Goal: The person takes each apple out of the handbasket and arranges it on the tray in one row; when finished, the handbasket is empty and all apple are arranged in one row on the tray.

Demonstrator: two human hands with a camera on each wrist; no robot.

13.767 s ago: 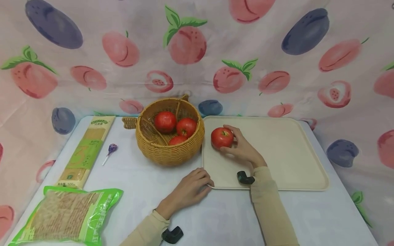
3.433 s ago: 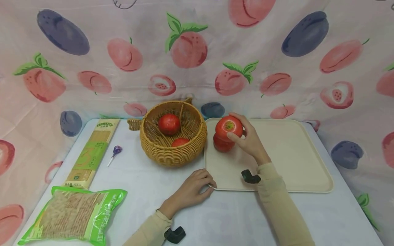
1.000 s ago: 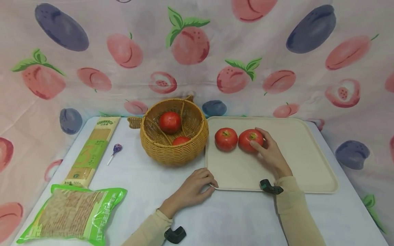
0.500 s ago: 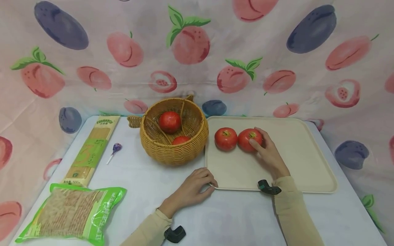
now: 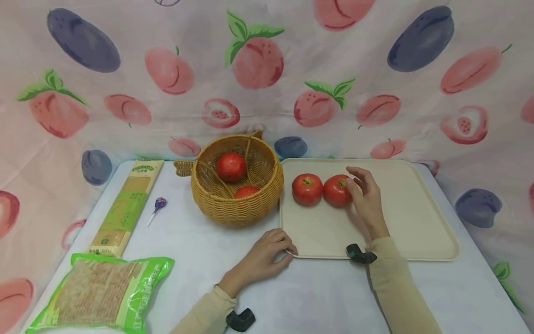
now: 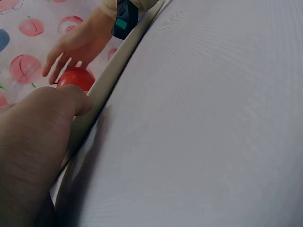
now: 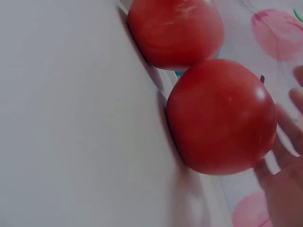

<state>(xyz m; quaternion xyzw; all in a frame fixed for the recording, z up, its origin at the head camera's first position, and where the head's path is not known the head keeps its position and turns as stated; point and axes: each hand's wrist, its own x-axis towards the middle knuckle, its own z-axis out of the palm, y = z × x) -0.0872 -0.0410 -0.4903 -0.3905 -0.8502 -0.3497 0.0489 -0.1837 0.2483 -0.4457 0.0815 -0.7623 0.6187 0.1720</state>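
Observation:
In the head view, two red apples sit side by side on the beige tray (image 5: 317, 234), a left apple (image 5: 307, 189) and a right apple (image 5: 337, 191). My right hand (image 5: 368, 197) is beside the right apple, its fingers loosely spread and lifted off the fruit. The right wrist view shows the right apple (image 7: 221, 117) standing on the tray with the fingers (image 7: 289, 127) behind it, not closed round it. At the near left corner of the tray, my left hand (image 5: 267, 253) pinches the rim between fingertips and thumb. A wicker basket (image 5: 233, 213) holds two more apples.
To the basket's left lies a lollipop (image 5: 157, 208) on the white tablecloth. Farther left is a flat pack of noodles (image 5: 125, 208), with a bulky green-edged food bag (image 5: 98, 292) in front of it. A fruit-print cloth (image 5: 267, 106) hangs behind the table.
Since 3.4 s ago the right hand has set its apple down right of the other one. In the last half second its fingers have let go and moved slightly away. The left hand has stayed put.

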